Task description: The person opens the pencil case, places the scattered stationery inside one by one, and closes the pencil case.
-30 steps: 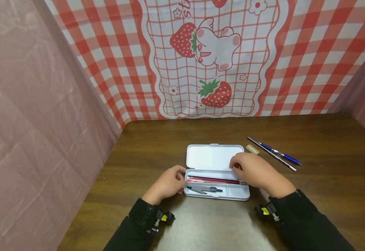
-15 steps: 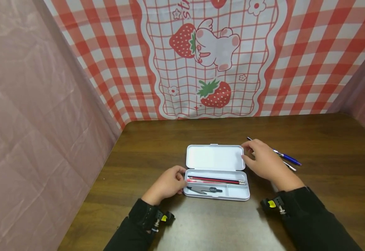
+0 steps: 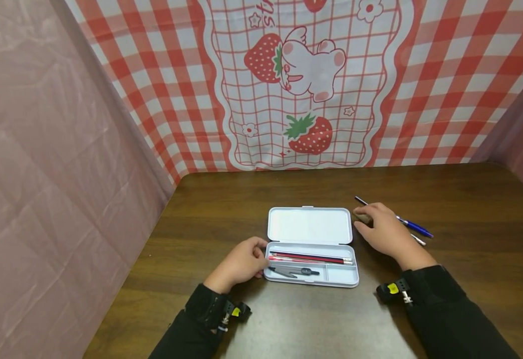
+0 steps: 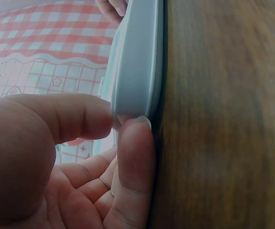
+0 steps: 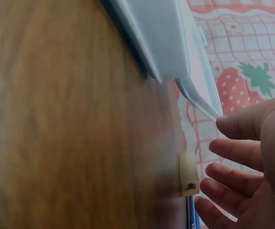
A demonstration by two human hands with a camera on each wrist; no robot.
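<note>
A white pencil case (image 3: 343, 274) lies open on the table, its lid (image 3: 310, 225) folded back. Inside are red-and-black pencils (image 3: 311, 258) and, in the front compartment, a drawing compass (image 3: 306, 272). My left hand (image 3: 240, 264) pinches the case's left end between thumb and a finger, as the left wrist view shows. To the right of the lid, my right hand (image 3: 385, 232) has its fingers extended and apart. A tan eraser (image 5: 188, 172) is right by its fingertips; whether they touch cannot be told. The right hand partly covers the eraser in the head view.
A blue pen (image 3: 416, 228) and a thin silver-grey pencil (image 3: 418, 240) lie to the right, partly behind the right hand. The wooden table (image 3: 225, 199) ends at a red-and-white checked cloth (image 3: 180, 99). A pink curtain (image 3: 55, 174) hangs on the left.
My right hand has moved from above the case's right side outward to the right, over to the eraser. My left hand and the case have stayed in place.
</note>
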